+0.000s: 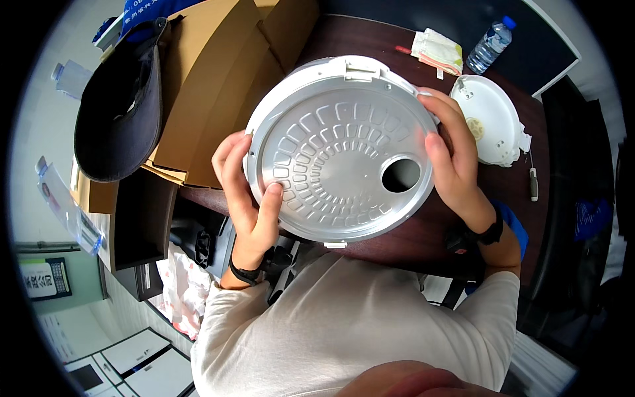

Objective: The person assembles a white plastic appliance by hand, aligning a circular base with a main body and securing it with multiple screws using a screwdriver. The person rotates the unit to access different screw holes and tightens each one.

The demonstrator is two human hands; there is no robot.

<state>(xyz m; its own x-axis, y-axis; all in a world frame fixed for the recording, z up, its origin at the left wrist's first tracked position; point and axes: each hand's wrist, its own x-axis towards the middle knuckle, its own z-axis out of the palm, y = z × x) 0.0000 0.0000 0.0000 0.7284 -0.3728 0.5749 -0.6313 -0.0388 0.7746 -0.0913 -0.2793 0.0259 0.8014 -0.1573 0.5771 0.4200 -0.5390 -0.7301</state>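
Between my two hands is a round rice cooker lid (344, 165), raised over the dark table, with its silvery metal side facing up. Rows of raised rectangles curve across the metal, and a round hole opens at its right. A white rim runs around it, with a latch-like part at the far edge. My left hand (248, 205) grips the left rim, thumb on the metal face. On the right rim my right hand (456, 159) is closed, its thumb at the edge and fingers around the far side. What is under the lid is hidden.
Right of the lid lies a white round plastic shell (488, 119), with a small screwdriver (533, 182) beside it. Behind stand a water bottle (491, 45) and a folded cloth (436, 49). At left, a dark cap (122, 112) rests against a cardboard box (211, 86).
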